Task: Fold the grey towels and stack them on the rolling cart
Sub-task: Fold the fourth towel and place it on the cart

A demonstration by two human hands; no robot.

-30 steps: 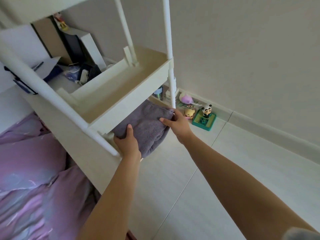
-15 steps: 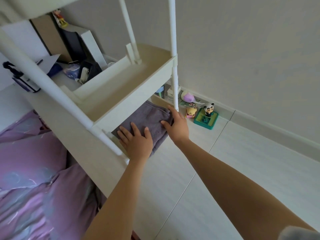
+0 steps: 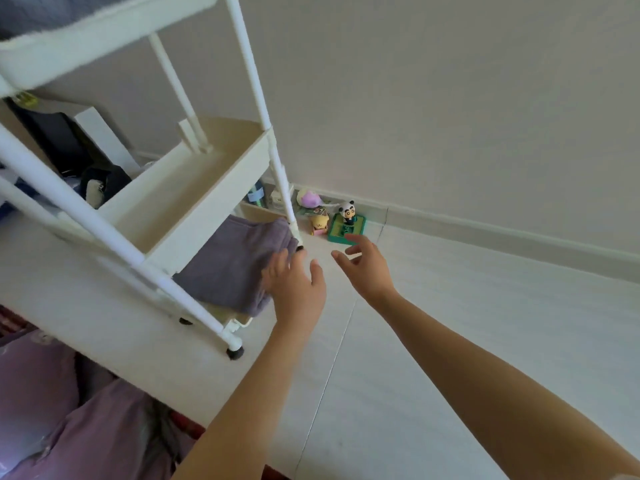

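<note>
A folded grey towel lies on the bottom shelf of the white rolling cart, its edge hanging slightly over the front. My left hand hovers just in front of the towel with fingers spread, holding nothing. My right hand is out over the floor to the right of the cart, fingers relaxed and empty. Another grey towel shows on the cart's top shelf at the upper left. The middle shelf holds nothing.
Small toys stand by the baseboard behind the cart: a panda figure on a green base, a yellow figure, a purple one. A bed with purple bedding is at lower left. White tiled floor spreads to the right.
Both hands have let go of the towel and pulled back from the bottom shelf. The view has shifted, so the cart's top shelf and wheels now show.
</note>
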